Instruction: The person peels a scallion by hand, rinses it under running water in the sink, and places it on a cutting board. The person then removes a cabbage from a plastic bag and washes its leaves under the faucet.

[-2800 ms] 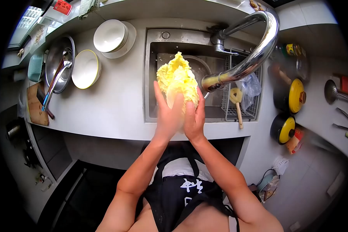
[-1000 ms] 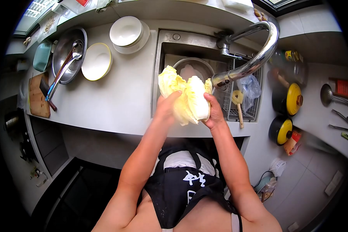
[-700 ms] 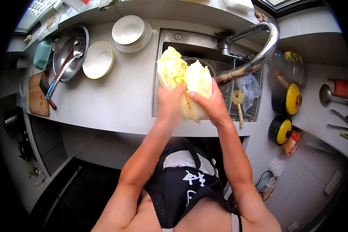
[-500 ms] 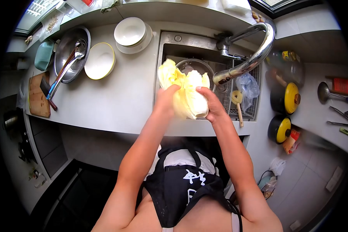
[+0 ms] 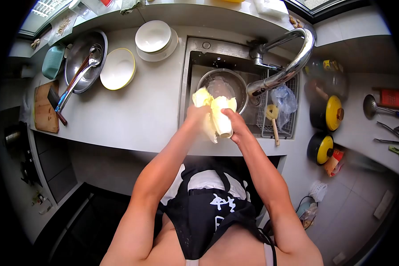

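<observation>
Both hands hold pale yellow cabbage over the front edge of the sink (image 5: 194, 71). My left hand (image 5: 198, 116) is closed around the left part of the cabbage, its fingers partly blurred. On the other side, my right hand (image 5: 236, 124) grips the whiter part of the cabbage (image 5: 221, 117), with the thumb on top. Just beyond the leaves, a round metal basin (image 5: 202, 82) with water sits in the sink. The curved chrome faucet (image 5: 275, 82) reaches in from the right, its spout close to the basin's rim.
Left of the sink stand stacked white bowls (image 5: 153, 36), a yellow-rimmed bowl (image 5: 118, 68), a metal bowl (image 5: 73, 60) with utensils and a cutting board (image 5: 46, 113). A wire rack (image 5: 267, 128) holds a brush (image 5: 272, 113) and plastic bag. Two yellow-lidded pots (image 5: 333, 114) are at right.
The cabbage, first one large piece held upright over the sink, now shows as two parts, lower and nearer the front edge. My hands have moved farther apart, and more of the basin shows.
</observation>
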The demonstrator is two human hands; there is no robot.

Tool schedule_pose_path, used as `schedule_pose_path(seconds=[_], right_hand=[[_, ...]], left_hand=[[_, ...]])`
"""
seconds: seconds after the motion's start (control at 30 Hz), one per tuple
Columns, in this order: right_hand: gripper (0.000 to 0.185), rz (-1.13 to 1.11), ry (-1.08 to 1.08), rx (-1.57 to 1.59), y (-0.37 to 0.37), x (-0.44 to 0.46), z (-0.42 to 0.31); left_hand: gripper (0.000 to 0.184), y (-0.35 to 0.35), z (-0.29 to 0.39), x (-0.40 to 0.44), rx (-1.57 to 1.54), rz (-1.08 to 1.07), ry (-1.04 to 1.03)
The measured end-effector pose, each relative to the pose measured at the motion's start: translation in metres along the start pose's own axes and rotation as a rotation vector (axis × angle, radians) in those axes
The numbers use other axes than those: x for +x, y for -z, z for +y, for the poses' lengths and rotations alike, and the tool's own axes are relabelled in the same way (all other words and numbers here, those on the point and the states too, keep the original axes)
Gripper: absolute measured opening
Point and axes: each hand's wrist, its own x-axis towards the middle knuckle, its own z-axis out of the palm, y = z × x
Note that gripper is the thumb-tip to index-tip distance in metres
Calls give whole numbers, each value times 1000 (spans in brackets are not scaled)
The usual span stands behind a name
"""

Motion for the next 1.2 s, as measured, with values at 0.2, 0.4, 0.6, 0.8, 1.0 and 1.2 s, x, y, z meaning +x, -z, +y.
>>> schedule_pose_path(seconds=[0.2,0.4,0.6,0.8,1.0,1.2], right_hand=[[58,-52,63,-28,-2,-16,-32],[51,-90,57,20,-6,-33,-33],[50,-43,85,69,0,-33,-31],[50,37,214,-90,-6,-40,-28],[54,27,279,-203,-10,-47,-32],[49,122,264,-108,-5,-42,-28]], left_hand=[[43,-17,50,-35,-129,-212,14],[51,-17,49,-62,-213,-349,47],[54,-13,42,-72,-312,-398,90],[53,-18,35,-70,-253,-357,80],[54,-21,31,-74,-214,-360,113],[54,-26,26,-76,-268,-326,100]])
